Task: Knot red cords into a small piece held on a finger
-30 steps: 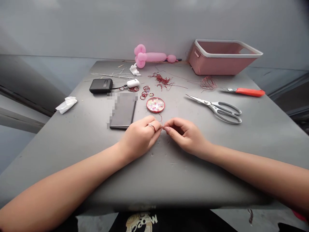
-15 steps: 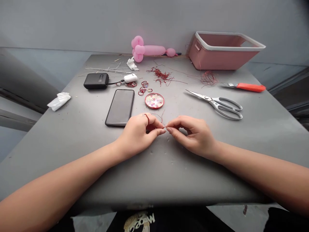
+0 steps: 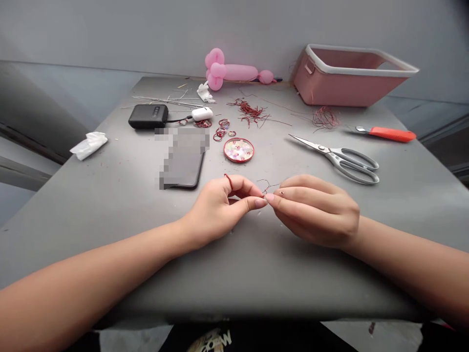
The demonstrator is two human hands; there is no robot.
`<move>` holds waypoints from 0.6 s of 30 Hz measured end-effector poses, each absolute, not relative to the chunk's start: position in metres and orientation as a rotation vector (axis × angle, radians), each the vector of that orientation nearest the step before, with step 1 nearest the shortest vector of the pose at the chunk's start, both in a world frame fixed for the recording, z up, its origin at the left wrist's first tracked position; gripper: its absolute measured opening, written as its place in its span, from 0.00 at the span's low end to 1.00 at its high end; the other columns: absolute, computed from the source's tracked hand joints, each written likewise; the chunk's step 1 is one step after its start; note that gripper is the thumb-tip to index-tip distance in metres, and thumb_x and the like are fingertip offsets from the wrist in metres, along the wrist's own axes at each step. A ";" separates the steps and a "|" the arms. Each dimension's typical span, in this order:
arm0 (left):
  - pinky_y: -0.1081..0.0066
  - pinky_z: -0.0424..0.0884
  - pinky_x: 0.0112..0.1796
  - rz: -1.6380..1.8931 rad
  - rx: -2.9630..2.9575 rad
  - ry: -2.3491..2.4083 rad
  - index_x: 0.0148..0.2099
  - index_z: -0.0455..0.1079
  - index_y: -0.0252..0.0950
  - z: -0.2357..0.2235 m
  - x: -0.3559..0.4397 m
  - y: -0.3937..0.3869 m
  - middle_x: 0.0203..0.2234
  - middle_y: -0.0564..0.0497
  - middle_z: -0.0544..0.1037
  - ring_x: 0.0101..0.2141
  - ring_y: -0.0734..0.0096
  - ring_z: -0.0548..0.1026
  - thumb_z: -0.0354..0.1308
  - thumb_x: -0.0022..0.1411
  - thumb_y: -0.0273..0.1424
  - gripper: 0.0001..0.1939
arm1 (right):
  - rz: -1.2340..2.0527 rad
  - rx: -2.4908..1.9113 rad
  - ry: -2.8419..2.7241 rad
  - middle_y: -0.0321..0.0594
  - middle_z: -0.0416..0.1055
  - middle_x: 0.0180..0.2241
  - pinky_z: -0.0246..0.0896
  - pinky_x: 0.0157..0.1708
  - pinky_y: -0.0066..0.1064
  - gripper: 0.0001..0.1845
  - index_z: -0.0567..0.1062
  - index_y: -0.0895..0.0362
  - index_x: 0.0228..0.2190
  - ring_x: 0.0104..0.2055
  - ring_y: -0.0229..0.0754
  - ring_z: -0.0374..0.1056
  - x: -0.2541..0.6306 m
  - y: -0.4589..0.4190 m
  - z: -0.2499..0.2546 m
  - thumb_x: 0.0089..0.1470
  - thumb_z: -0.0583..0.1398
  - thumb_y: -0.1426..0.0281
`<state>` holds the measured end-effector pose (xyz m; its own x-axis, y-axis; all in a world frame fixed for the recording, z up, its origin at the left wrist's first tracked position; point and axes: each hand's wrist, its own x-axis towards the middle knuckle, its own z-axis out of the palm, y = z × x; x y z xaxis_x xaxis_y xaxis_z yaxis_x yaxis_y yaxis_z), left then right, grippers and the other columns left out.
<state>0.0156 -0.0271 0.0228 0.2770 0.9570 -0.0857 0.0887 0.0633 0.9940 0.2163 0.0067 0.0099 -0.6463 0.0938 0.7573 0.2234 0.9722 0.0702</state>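
My left hand (image 3: 224,211) is closed in a pinch, thumb and index finger on a thin dark red string (image 3: 266,187). The string's loose ends curl up beyond the fingertips. Opposite it, my right hand (image 3: 315,211) has its fingers drawn together, and its tip meets the string right beside the left thumb. A tiny pale speck, perhaps a bead, shows against the right fingers. On a left finger sits a red string ring (image 3: 229,182). Just beyond the hands lies a round red-rimmed dish (image 3: 226,155) of pale, shiny beads (image 3: 239,149).
A phone (image 3: 185,166), partly pixelated, lies left of the dish. Scissors (image 3: 331,155) and an orange-handled cutter (image 3: 392,134) are on the right. Farther back are red string rings (image 3: 220,133), cut strings (image 3: 251,111), a black power bank (image 3: 148,117), a pink balloon (image 3: 240,72) and a pink bin (image 3: 351,90).
My right hand has turned, and its fingers now lie more stretched and closer together over the string. Both hands appear slightly farther right, as the whole view has shifted.
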 end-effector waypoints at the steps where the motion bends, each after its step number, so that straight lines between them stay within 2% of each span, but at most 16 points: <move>1: 0.75 0.71 0.35 0.927 1.307 1.062 0.32 0.73 0.33 0.022 0.016 -0.027 0.27 0.54 0.77 0.31 0.76 0.74 0.65 0.54 0.31 0.06 | -0.234 -0.217 -2.276 0.40 0.74 0.26 0.73 0.30 0.31 0.15 0.75 0.53 0.36 0.28 0.40 0.67 0.217 0.006 0.012 0.49 0.63 0.83; 9: 0.76 0.74 0.35 1.086 1.178 0.921 0.29 0.76 0.33 0.023 0.017 -0.031 0.25 0.54 0.81 0.30 0.75 0.78 0.71 0.47 0.26 0.07 | -0.444 -0.299 -2.263 0.39 0.76 0.26 0.71 0.27 0.31 0.13 0.76 0.54 0.36 0.27 0.40 0.68 0.218 -0.004 0.025 0.50 0.63 0.81; 12: 0.74 0.75 0.36 1.116 1.164 0.921 0.29 0.76 0.33 0.024 0.018 -0.032 0.26 0.53 0.81 0.31 0.72 0.79 0.72 0.46 0.27 0.08 | -0.441 -0.349 -2.254 0.39 0.77 0.27 0.70 0.28 0.33 0.14 0.77 0.53 0.38 0.29 0.41 0.68 0.218 -0.006 0.021 0.50 0.64 0.81; 15: 0.71 0.75 0.37 1.082 1.197 0.954 0.31 0.76 0.33 0.024 0.018 -0.031 0.28 0.51 0.82 0.32 0.70 0.79 0.71 0.47 0.31 0.10 | -0.350 -0.387 -2.252 0.39 0.77 0.28 0.69 0.29 0.34 0.16 0.77 0.51 0.40 0.30 0.42 0.68 0.217 -0.009 0.020 0.50 0.64 0.80; 18: 0.70 0.75 0.38 1.049 1.280 0.980 0.33 0.75 0.33 0.025 0.016 -0.030 0.29 0.50 0.81 0.33 0.69 0.78 0.69 0.51 0.35 0.11 | -0.042 -0.474 -2.252 0.40 0.76 0.29 0.68 0.30 0.36 0.15 0.77 0.52 0.41 0.30 0.41 0.68 0.216 -0.013 0.029 0.52 0.62 0.80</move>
